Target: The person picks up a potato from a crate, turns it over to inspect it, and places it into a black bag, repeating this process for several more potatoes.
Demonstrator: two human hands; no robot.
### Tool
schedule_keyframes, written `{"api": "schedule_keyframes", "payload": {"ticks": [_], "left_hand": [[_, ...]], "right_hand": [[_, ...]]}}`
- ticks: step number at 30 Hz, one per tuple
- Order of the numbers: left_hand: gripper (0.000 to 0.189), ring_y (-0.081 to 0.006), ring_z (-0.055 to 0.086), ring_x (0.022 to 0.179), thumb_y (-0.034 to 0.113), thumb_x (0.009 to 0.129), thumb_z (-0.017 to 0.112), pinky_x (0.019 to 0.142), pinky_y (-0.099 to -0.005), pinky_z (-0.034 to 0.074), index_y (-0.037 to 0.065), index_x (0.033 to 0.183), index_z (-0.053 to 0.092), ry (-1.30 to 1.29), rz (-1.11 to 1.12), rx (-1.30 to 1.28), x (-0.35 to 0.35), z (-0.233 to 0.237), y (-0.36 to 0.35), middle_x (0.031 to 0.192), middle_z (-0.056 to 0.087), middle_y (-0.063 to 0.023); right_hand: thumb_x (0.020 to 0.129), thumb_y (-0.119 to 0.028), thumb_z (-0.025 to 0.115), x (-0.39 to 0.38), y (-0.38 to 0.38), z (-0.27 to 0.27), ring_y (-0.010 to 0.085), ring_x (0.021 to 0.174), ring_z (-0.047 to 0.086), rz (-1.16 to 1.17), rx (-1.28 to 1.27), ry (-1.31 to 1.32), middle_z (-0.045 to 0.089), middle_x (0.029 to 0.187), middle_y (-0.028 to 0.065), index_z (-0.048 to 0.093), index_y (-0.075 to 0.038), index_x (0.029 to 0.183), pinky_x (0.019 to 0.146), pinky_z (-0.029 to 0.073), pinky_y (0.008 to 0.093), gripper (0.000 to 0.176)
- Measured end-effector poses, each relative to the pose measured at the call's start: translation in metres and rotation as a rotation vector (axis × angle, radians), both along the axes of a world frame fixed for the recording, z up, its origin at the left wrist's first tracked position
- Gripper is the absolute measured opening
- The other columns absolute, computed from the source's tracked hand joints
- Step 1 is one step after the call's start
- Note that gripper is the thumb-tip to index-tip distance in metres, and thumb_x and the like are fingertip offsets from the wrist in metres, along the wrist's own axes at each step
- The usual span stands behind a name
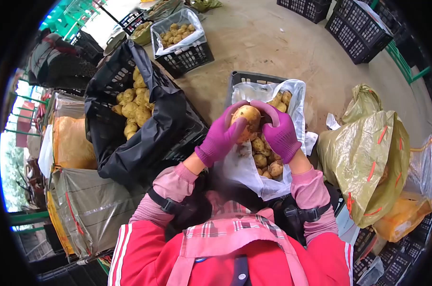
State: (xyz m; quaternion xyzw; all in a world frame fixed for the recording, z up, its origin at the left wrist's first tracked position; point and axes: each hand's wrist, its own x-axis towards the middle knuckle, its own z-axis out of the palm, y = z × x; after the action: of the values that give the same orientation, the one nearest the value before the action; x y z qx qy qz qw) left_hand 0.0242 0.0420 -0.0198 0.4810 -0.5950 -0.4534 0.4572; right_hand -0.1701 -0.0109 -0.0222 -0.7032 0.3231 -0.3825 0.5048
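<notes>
Both my hands wear purple gloves and are raised over a crate (242, 77) lined with white plastic. My left hand (221, 136) is closed round the left side of a large potato (247, 119) with brownish patches. From the right, my right hand (280, 132) curves in, its fingers near the potato's top and right side; whether it grips is partly hidden. Smaller potatoes (266, 157) lie in the crate below my hands. To the left stands a crate lined with black plastic (154, 128), with yellow potatoes (137, 105) inside.
Ahead is another white-lined crate (185, 57) with potatoes. Green-yellow sacks (359, 152) stand at the right, grey and orange sacks (90, 200) at the left. Black crates (359, 31) are at the back right. A person (59, 59) is at the upper left.
</notes>
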Motion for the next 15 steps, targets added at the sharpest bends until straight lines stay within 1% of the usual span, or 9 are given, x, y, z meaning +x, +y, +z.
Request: {"api": "schedule_keyframes", "payload": {"ticks": [3, 4, 5, 7, 8, 11, 13, 15], "left_hand": [[0.055, -0.0172, 0.053, 0.12, 0.041, 0.104, 0.048, 0.104, -0.0316, 0.04, 0.001, 0.142, 0.044, 0.113, 0.001, 0.073, 0.004, 0.001, -0.007, 0.13, 0.056, -0.011], [0.056, -0.0182, 0.052, 0.122, 0.041, 0.104, 0.046, 0.105, -0.0322, 0.04, 0.001, 0.144, 0.042, 0.1, 0.021, 0.067, 0.003, -0.001, -0.009, 0.132, 0.055, -0.0117], [0.056, -0.019, 0.053, 0.121, 0.04, 0.103, 0.048, 0.105, -0.0325, 0.04, 0.001, 0.144, 0.041, 0.067, 0.032, 0.026, 0.002, -0.004, -0.009, 0.131, 0.055, -0.0127], [0.057, -0.0204, 0.054, 0.118, 0.039, 0.102, 0.051, 0.103, -0.033, 0.041, 0.001, 0.144, 0.04, -0.002, 0.05, -0.053, -0.003, -0.01, -0.009, 0.128, 0.057, -0.0146], [0.057, -0.0207, 0.054, 0.119, 0.038, 0.102, 0.051, 0.103, -0.0334, 0.041, 0.001, 0.144, 0.04, -0.025, 0.043, -0.045, -0.005, -0.008, -0.008, 0.129, 0.057, -0.0149], [0.057, -0.0214, 0.054, 0.119, 0.038, 0.102, 0.05, 0.103, -0.0342, 0.042, 0.001, 0.145, 0.039, -0.091, 0.04, -0.014, -0.012, 0.0, -0.003, 0.129, 0.057, -0.0158], [0.057, -0.0215, 0.055, 0.12, 0.038, 0.103, 0.048, 0.102, -0.0344, 0.043, 0.0, 0.144, 0.04, -0.135, 0.055, 0.012, -0.014, 0.001, -0.001, 0.13, 0.057, -0.0161], [0.056, -0.0224, 0.057, 0.118, 0.039, 0.103, 0.046, 0.1, -0.0345, 0.045, 0.001, 0.143, 0.041, 0.046, 0.038, 0.136, -0.014, 0.003, -0.003, 0.129, 0.057, -0.0174]], "right_hand": [[0.08, -0.002, 0.056, 0.001, -0.007, 0.013, 0.0313, 0.115, 0.063, 0.056, 0.04, -0.078, 0.064, 0.122, 0.0207, 0.053, -0.004, 0.135, 0.1, 0.048, 0.0367, 0.054], [0.082, -0.003, 0.057, 0.001, -0.007, 0.013, 0.031, 0.114, 0.063, 0.061, 0.06, -0.095, 0.064, 0.122, 0.0203, 0.053, -0.004, 0.135, 0.099, 0.049, 0.0365, 0.053], [0.083, -0.005, 0.058, 0.002, -0.006, 0.013, 0.0306, 0.113, 0.063, 0.064, 0.081, -0.113, 0.065, 0.121, 0.0199, 0.053, -0.004, 0.135, 0.098, 0.049, 0.0363, 0.052], [0.084, -0.008, 0.059, 0.002, -0.006, 0.013, 0.0305, 0.111, 0.064, 0.048, -0.017, -0.051, 0.065, 0.119, 0.0199, 0.052, -0.004, 0.135, 0.097, 0.049, 0.0361, 0.052], [0.085, -0.009, 0.06, 0.002, -0.006, 0.014, 0.0304, 0.11, 0.065, 0.038, -0.068, -0.02, 0.066, 0.118, 0.02, 0.052, -0.003, 0.135, 0.096, 0.049, 0.036, 0.051], [0.085, -0.01, 0.06, 0.001, -0.002, 0.019, 0.0316, 0.109, 0.065, 0.053, -0.046, 0.09, 0.066, 0.117, 0.0204, 0.052, -0.003, 0.135, 0.094, 0.05, 0.0369, 0.052], [0.084, -0.009, 0.058, 0.004, 0.002, 0.014, 0.0336, 0.106, 0.066, -0.061, -0.113, 0.144, 0.066, 0.115, 0.0207, 0.053, -0.004, 0.133, 0.093, 0.051, 0.0368, 0.05], [0.083, -0.007, 0.057, 0.003, -0.002, 0.001, 0.0345, 0.106, 0.066, -0.157, -0.197, 0.157, 0.066, 0.115, 0.0206, 0.054, -0.004, 0.132, 0.092, 0.051, 0.0365, 0.05]]}}
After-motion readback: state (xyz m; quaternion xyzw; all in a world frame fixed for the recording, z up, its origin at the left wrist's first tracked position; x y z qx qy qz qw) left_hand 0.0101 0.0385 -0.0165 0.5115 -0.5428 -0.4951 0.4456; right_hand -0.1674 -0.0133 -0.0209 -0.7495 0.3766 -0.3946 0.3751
